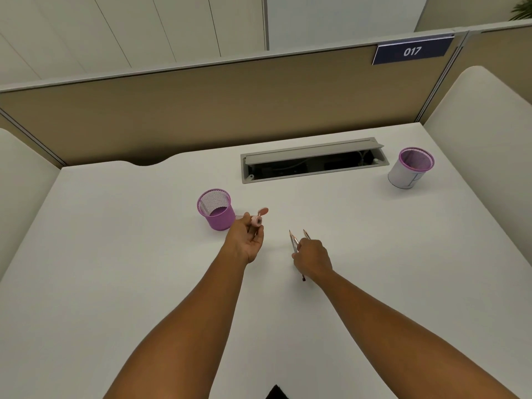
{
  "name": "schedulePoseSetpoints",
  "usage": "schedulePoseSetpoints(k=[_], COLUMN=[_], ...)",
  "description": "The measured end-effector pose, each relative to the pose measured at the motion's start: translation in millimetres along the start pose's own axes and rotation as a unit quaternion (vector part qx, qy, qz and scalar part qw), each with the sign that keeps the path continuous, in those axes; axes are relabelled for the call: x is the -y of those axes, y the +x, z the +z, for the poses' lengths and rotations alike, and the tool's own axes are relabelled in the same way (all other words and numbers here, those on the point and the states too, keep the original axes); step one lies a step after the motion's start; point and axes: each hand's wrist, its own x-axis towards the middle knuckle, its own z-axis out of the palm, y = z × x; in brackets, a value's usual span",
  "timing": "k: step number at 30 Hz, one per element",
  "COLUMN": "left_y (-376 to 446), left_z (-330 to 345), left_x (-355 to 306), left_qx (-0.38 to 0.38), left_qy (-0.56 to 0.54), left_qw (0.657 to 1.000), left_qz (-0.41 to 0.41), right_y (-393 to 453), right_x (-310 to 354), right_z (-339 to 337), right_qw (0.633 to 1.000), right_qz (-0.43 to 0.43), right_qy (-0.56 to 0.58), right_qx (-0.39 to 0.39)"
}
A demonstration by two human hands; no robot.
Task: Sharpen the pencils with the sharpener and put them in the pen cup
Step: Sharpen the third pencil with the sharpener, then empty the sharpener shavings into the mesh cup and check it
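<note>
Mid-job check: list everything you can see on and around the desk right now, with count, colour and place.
pencils: two, pinkish-wood tips pointing away, held in the right hand at desk centre
sharpener: one, pink, lid flipped open, held in the left hand
purple pen cup: one, purple mesh, upright, just left of the sharpener
white pen cup: one, white with purple rim, far right of desk
cable tray: one, grey, lid raised, set into desk at the back
desk: one, white
number plate: one, dark blue, reads 017, on the partition
left hand: grips the sharpener
right hand: grips both pencils
</note>
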Motion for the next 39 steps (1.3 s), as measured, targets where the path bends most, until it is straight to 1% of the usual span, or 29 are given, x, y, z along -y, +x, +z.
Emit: schedulePoseSetpoints(k=[3,9,20,28,30,32,35,37,39], left_y=[2,9,15,15,13,11,5,1,-2], left_z=[-3,-8,-8,-11,-12,-12,-12,-11,-10], left_x=[3,8,9,12,12,13,15,16,17], left_qx=[-0.006,-0.016,-0.007,-0.02,-0.025,-0.026,-0.012,0.005,0.017], left_qy=[0.013,0.002,-0.009,-0.023,-0.033,-0.037,-0.037,-0.041,-0.045], left_qw=[1.0,1.0,1.0,1.0,0.999,0.999,0.999,0.999,0.999], left_qz=[-0.002,-0.012,-0.012,-0.006,-0.011,-0.016,-0.017,-0.02,-0.018], right_y=[0,0,2,-2,-3,-3,-1,-1,-4], right_x=[-2,-6,-6,-3,-1,3,10,16,25], right_z=[5,13,17,15,12,8,0,-7,-16], right_qw=[0.999,0.995,0.987,0.988,0.989,0.994,0.998,0.992,0.98], right_qz=[-0.01,-0.054,-0.067,-0.066,-0.066,-0.058,-0.05,-0.071,-0.103], right_qy=[-0.033,-0.081,-0.149,-0.143,-0.129,-0.092,0.019,0.095,0.161], right_qx=[0.003,0.006,0.011,0.01,0.004,-0.008,-0.038,-0.05,-0.046])
